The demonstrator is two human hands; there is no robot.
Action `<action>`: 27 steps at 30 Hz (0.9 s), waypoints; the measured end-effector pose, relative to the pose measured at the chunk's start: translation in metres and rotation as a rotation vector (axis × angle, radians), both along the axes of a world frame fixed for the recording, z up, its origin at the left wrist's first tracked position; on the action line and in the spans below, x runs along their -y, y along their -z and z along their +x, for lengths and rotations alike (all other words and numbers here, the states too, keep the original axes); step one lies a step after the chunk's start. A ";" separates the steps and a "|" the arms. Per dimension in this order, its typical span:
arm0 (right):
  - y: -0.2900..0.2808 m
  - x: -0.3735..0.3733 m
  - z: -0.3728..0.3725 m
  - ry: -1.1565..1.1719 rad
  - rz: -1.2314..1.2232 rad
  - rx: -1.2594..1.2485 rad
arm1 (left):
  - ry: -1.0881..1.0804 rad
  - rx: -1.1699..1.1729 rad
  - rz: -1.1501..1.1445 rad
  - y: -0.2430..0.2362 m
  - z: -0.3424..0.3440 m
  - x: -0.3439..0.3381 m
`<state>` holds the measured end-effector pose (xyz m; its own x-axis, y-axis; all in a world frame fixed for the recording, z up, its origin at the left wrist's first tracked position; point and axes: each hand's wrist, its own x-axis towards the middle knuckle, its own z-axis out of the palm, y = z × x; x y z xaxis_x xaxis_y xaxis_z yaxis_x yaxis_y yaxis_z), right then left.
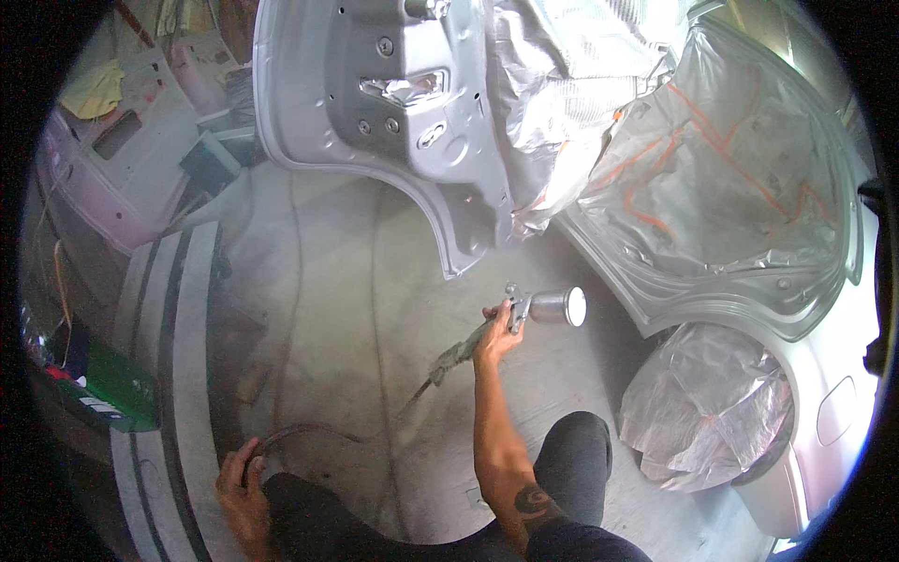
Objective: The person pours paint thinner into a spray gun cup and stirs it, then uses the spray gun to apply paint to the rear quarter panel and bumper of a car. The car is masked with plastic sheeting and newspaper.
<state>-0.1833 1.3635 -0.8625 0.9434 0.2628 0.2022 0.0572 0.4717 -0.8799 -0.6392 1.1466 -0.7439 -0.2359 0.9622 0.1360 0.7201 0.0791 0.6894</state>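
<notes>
1. The fingers of the right hand (pixel 498 339) are wrapped around a spray gun (pixel 523 304), which sits directly in their grip above the floor (pixel 328 281).
2. Its metal cup (pixel 551 308) sticks out to the right of those fingers; a greyish covered length (pixel 459 354) trails near and left.
3. The left hand's (pixel 243 501) fingers are curled at the dark hose (pixel 314 429); how firmly they grip, I cannot tell.
4. Beyond the gun, on the far side, stands a grey car door (pixel 309 94).
5. Right of the gun, crinkled plastic sheeting (pixel 707 407) covers the wheel area.
</notes>
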 end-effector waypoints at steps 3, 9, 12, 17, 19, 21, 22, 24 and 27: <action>-0.001 -0.001 -0.005 -0.038 0.048 -0.053 | -0.069 0.180 -0.034 -0.005 0.001 0.004; -0.031 0.063 -0.087 -0.166 0.025 0.027 | -0.085 0.169 0.010 -0.009 -0.005 -0.004; -0.046 0.089 -0.115 -0.211 0.029 0.047 | -0.068 0.246 -0.115 -0.006 -0.008 -0.003; -0.030 0.082 -0.105 -0.168 0.006 0.056 | -0.010 0.133 -0.150 0.004 -0.009 -0.003; -0.014 0.069 -0.089 -0.109 0.000 0.003 | -0.004 0.135 -0.124 0.005 -0.009 -0.004; 0.002 0.056 -0.077 -0.074 -0.039 -0.041 | -0.047 0.143 -0.189 0.004 -0.009 -0.003; 0.008 0.051 -0.073 -0.057 -0.054 -0.065 | -0.013 0.171 -0.140 0.002 -0.010 -0.002; 0.015 0.042 -0.074 -0.024 -0.059 -0.114 | -0.048 0.166 -0.193 -0.001 -0.011 -0.001; 0.013 0.040 -0.091 -0.075 -0.039 -0.145 | -0.013 0.331 -0.127 -0.003 -0.011 0.004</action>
